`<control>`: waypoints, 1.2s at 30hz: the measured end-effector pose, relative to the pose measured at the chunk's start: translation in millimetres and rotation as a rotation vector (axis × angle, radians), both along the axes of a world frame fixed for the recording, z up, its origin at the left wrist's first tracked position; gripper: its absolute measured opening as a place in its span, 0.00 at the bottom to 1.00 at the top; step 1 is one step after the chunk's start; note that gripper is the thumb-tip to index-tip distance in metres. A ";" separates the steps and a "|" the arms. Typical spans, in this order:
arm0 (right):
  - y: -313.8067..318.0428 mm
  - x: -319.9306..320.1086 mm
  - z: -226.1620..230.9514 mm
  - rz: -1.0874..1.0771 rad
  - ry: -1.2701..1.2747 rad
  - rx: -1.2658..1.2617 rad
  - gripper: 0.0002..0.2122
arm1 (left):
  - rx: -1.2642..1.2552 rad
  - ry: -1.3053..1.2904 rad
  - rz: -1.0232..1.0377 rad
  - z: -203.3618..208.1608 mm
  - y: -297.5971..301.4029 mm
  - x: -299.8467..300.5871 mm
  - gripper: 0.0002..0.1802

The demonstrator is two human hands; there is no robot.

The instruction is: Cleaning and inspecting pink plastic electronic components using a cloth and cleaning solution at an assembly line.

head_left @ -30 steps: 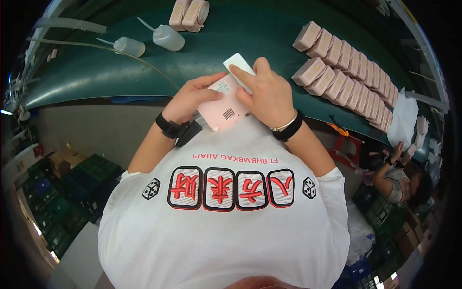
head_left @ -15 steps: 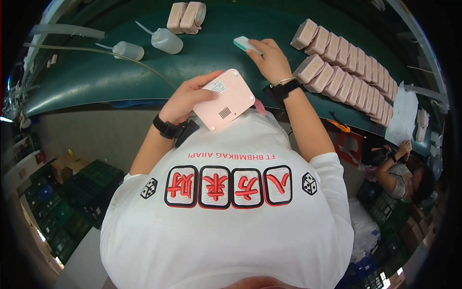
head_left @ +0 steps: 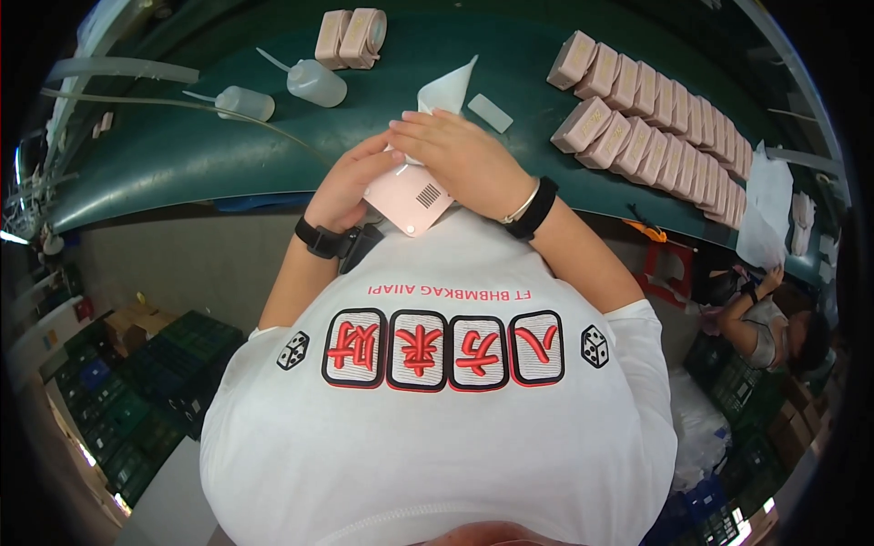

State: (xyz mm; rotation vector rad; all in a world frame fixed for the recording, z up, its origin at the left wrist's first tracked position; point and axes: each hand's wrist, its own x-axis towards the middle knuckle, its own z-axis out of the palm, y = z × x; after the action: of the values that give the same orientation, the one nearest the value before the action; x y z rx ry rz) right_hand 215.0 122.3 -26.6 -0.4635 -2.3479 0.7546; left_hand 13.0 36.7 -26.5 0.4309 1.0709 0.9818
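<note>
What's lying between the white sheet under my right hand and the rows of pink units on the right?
A small white block lies on the green table between the white sheet and the pink units, in the head view.

Upper part of pink device [head_left: 407, 206] concealed beneath right hand [head_left: 467, 166]. White sheet [head_left: 447, 88] partly covered by same hand; material indeterminable. Left hand [head_left: 351, 185] partly obscured behind device. Gold marks [head_left: 594, 122] on pink boxes [head_left: 623, 82] too small to read.
</note>
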 end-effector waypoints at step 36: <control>-15.2 77.1 84.3 -0.514 0.613 -0.426 0.13 | 0.835 0.593 -0.009 40.1 44.2 28.6 0.37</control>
State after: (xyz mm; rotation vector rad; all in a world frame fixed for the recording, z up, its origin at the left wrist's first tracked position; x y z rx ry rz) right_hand 292.1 107.1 57.7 -0.8375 -1.4156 0.9703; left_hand 41.7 80.9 13.6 1.4764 1.1306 1.3130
